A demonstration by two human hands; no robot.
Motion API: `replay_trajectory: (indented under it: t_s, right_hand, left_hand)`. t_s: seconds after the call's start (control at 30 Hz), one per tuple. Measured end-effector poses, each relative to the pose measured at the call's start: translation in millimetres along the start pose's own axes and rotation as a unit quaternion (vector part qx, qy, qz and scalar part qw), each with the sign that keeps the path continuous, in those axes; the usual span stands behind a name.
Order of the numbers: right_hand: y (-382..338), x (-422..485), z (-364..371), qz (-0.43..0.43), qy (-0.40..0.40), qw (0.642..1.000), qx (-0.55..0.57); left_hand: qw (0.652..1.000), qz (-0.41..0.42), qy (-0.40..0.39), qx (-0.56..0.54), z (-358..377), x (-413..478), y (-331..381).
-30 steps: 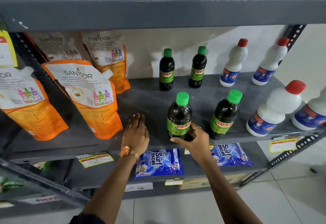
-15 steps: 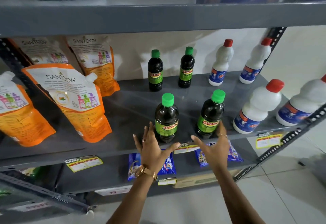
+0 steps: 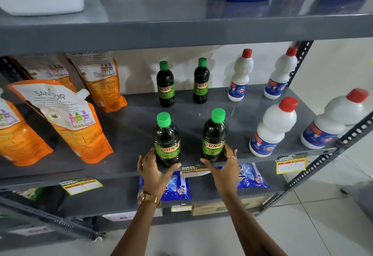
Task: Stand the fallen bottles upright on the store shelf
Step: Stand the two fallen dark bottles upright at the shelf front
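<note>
While both green-capped Sunny bottles stand upright between thumbs and fingers, the left hand (image 3: 153,172) cups one bottle (image 3: 166,140) loosely and the right hand (image 3: 226,165) cups the other (image 3: 214,135).

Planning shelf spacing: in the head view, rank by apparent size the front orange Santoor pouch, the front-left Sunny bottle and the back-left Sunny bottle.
1. Front orange Santoor pouch
2. Front-left Sunny bottle
3. Back-left Sunny bottle

The two bottles look identical; nearness likely explains the difference.
</note>
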State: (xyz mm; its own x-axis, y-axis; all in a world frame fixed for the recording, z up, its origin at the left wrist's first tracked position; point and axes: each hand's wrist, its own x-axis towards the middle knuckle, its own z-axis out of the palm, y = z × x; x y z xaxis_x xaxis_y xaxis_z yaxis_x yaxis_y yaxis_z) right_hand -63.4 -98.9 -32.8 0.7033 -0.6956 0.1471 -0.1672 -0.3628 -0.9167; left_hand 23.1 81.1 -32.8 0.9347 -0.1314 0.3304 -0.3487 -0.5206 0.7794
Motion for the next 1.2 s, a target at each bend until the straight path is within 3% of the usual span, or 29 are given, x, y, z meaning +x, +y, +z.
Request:
replay_trajectory:
  t_s: [0.1, 0.17, 0.23, 0.3, 0.47, 0.63, 0.93, 1.2]
  right_hand:
    - [-4, -10, -16, -0.006, 0.002, 1.000, 0.026]
    - [1, -18, -38, -0.009, 0.078, 0.996, 0.039]
    - [11, -16, -63, -0.012, 0.174, 0.984, 0.042]
    - [21, 0, -85, 0.008, 0.199, 0.979, 0.038]
    - [32, 51, -109, 0.015, 0.073, 0.997, 0.030]
    - [46, 57, -116, 0.012, 0.058, 0.998, 0.003]
    - [51, 61, -120, 0.007, 0.050, 0.998, -0.025]
    - [51, 56, -119, 0.003, 0.036, 0.999, -0.013]
  left_hand:
    - [0.998, 0.003, 0.051, 0.043, -5, -13, 11]
    - [0.994, 0.052, 0.083, 0.049, -5, -38, 32]
    - [0.993, 0.104, 0.047, -0.006, 7, -66, 56]
    - [0.991, 0.107, -0.022, -0.076, 27, -78, 76]
    - [0.991, -0.034, -0.054, -0.116, 79, -48, 89]
    - [0.993, -0.086, -0.012, -0.075, 89, -30, 92]
    - [0.998, -0.062, 0.019, -0.017, 101, -34, 88]
    - [1.000, -0.030, -0.001, 0.004, 92, -32, 93]
